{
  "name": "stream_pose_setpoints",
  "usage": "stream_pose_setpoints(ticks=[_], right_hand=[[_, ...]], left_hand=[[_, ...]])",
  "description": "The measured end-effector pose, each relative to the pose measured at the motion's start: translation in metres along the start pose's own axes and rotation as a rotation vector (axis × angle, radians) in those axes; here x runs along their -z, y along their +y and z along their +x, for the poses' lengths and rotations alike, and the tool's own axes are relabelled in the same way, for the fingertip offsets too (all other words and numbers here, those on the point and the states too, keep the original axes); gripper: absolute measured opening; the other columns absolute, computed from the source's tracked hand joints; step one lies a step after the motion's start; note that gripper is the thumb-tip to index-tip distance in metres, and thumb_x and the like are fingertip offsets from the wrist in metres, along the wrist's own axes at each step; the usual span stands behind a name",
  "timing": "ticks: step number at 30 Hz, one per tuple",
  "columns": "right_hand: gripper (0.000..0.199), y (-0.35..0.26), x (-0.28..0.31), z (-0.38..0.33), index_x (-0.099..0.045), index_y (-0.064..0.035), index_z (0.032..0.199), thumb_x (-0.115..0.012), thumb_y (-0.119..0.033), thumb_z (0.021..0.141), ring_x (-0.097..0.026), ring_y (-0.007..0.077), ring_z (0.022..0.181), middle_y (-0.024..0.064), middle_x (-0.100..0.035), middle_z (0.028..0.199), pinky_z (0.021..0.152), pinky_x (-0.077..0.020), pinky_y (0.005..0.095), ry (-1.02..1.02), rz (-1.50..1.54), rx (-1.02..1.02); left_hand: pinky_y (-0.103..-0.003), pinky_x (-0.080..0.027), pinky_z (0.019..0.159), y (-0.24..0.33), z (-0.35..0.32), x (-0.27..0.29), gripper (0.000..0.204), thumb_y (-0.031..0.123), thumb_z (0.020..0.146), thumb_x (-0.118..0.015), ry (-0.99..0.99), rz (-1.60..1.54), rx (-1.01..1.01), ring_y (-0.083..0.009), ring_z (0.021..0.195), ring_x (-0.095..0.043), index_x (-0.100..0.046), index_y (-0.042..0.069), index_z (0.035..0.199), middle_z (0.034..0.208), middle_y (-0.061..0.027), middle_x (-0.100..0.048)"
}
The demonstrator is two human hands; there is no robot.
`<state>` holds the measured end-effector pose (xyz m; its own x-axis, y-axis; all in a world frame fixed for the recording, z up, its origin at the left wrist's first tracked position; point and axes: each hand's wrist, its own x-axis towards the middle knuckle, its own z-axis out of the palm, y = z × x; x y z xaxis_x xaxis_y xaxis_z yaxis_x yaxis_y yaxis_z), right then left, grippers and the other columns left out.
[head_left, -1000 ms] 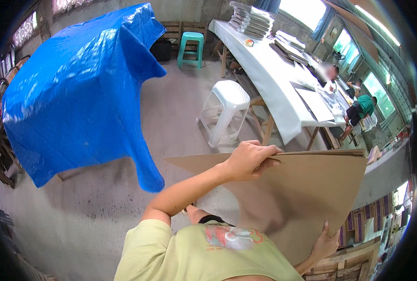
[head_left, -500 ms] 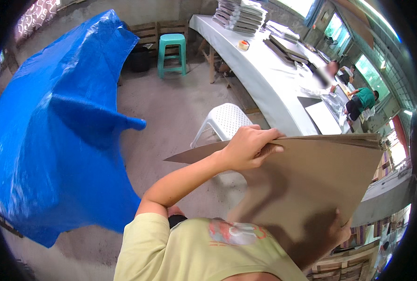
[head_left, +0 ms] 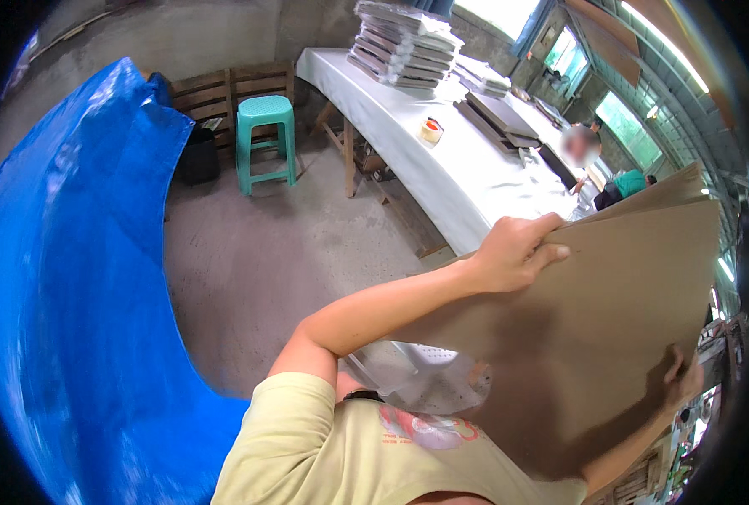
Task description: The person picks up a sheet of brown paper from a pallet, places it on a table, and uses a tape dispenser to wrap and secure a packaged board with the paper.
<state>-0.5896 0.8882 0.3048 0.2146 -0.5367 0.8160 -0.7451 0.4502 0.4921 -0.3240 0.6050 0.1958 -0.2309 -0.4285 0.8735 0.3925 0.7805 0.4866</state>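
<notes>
A few large brown cardboard sheets (head_left: 618,286) stand tilted in front of my body, at the right, with their far corners fanned slightly apart. My left hand (head_left: 517,254) pinches their top edge, thumb on the near face and fingers over the far side. Lower down at the right edge, my right hand (head_left: 684,380) grips the sheets, its thumb lying against the near face. Most of its other fingers are hidden behind the cardboard. Beneath the sheets, a white plastic seat (head_left: 429,355) is partly covered.
A blue tarp (head_left: 80,252) drapes over something at the left. A green stool (head_left: 265,143) stands by wooden pallets (head_left: 198,101). The long white table (head_left: 442,181) carries wrapped stacks (head_left: 404,46), a tape roll (head_left: 430,130) and dark flat boards (head_left: 496,118). People work at its far end.
Both my hands have shifted right with the cardboard sheets, and their far right corners have risen and spread. My view has turned, so the stool and table appear lower and further left.
</notes>
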Motion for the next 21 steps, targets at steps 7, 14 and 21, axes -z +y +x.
stream_pose_setpoints(ticks=[7,14,21], right_hand=[[0.026,0.02,-0.146,0.115,-0.062,-0.0078,0.098,-0.053,-0.029,0.087,-0.057,0.0343,0.07,0.0161,-0.061,0.082,0.06,-0.0449,0.0393,0.182,-0.308,0.076],[0.025,-0.031,-0.3,0.172,-0.059,-0.0043,0.093,-0.055,-0.028,0.085,-0.057,0.0332,0.064,0.0156,-0.06,0.076,0.056,-0.0441,0.0382,0.071,-0.076,0.014],[0.021,-0.079,-0.417,0.236,-0.058,-0.0048,0.097,-0.06,-0.02,0.083,-0.056,0.0287,0.062,0.0157,-0.058,0.074,0.055,-0.0438,0.0351,0.057,-0.124,0.195]], left_hand=[[-0.03,-0.036,0.044,-0.134,0.1,0.059,0.026,0.021,0.077,-0.067,0.08,0.008,-0.089,-0.0225,0.044,-0.043,-0.052,0.003,0.088,0.054,-0.0121,-0.045],[-0.024,-0.036,0.046,-0.285,0.18,0.099,0.016,0.011,0.081,-0.062,-0.007,-0.052,0.049,-0.0065,0.053,-0.045,-0.052,0.0,0.089,0.065,-0.0028,-0.055],[-0.02,-0.037,0.053,-0.424,0.234,0.131,0.024,0.018,0.084,-0.061,-0.048,-0.207,0.237,-0.0047,0.063,-0.045,-0.051,-0.001,0.094,0.076,-0.0007,-0.055]])
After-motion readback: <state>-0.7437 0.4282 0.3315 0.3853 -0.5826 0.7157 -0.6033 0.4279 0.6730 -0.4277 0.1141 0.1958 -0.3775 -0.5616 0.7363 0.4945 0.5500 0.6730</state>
